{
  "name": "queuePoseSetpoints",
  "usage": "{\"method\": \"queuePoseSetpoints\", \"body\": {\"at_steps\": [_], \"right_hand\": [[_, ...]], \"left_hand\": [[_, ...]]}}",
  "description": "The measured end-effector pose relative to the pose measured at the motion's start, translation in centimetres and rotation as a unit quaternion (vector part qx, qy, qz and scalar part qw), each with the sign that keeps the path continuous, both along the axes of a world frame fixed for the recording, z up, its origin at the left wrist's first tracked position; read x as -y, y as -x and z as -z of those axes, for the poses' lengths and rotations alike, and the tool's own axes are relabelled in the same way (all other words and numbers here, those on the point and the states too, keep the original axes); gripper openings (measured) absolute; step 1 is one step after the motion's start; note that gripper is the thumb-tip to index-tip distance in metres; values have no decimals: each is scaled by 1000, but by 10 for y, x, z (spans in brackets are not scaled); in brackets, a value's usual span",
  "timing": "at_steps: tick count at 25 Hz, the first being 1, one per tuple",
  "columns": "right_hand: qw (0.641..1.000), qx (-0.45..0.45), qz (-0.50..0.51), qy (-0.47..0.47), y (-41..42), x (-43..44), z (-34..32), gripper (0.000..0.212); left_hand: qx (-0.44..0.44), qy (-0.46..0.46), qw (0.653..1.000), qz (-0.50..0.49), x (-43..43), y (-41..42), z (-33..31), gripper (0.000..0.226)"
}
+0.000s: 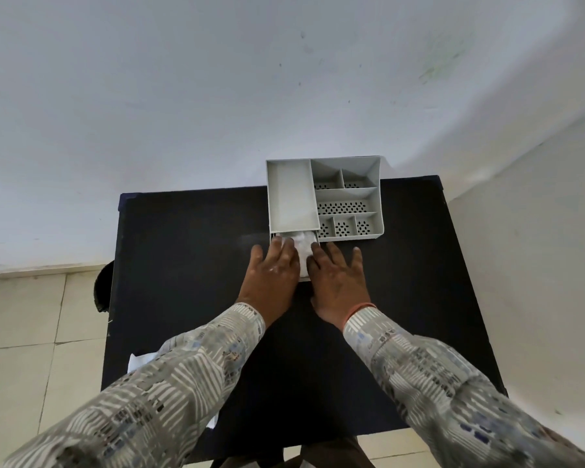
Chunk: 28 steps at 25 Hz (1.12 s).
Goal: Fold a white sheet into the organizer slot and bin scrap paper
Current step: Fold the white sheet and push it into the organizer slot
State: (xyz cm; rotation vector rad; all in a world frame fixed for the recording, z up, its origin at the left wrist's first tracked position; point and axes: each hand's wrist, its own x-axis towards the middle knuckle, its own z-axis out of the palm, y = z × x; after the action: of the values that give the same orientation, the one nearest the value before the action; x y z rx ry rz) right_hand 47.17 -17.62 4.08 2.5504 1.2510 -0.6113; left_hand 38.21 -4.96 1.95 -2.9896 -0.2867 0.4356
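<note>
A grey desk organizer [321, 170] stands at the far edge of the black table [190, 265]. Its drawer slot under the large left compartment is pulled out toward me, and a folded white sheet [303, 248] lies in it. My left hand [274, 275] rests flat on the sheet's left part, fingers spread. My right hand [335, 278] lies flat beside it, its fingers on the sheet's right edge. Both hands cover much of the sheet. More white paper [141, 361] lies at the table's near left, mostly hidden under my left sleeve.
The organizer's right half holds several small perforated compartments [343, 207]. A dark round object, perhaps a bin [102, 287], stands on the tiled floor by the table's left edge. A white wall rises right behind the table.
</note>
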Motion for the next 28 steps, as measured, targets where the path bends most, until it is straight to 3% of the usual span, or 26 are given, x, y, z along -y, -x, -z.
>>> {"method": "queuePoseSetpoints", "body": {"at_steps": [4,7,11,14,19,23,25,28], "right_hand": [[1000,6,-8,9,-7,-10,20,56],[1000,-7,0,-12,-10,-13,20,55],[998,21,-24,-60,-4,-3,8,69],[999,-3,-37,-22,-7,-6,13,63],[999,-24,-32,-3,-15,-23,8,58],[998,32,-43,-30,-13,-13,-7,48],[998,25,-54,-14,-10,-10,-3,38],[999,5,-43,-20,-15,-13,0,34]], "left_hand": [[-72,-1,997,-37,-18,-7,0,82],[-86,32,995,-29,-25,-18,0,86],[-15,26,999,24,-33,-3,3,82],[31,26,997,63,-32,12,13,71],[-15,15,1000,11,-36,5,0,56],[-29,13,999,15,-35,0,-9,74],[-38,19,998,47,-32,-2,-11,65],[-29,52,998,-6,-30,-11,-18,54]]}}
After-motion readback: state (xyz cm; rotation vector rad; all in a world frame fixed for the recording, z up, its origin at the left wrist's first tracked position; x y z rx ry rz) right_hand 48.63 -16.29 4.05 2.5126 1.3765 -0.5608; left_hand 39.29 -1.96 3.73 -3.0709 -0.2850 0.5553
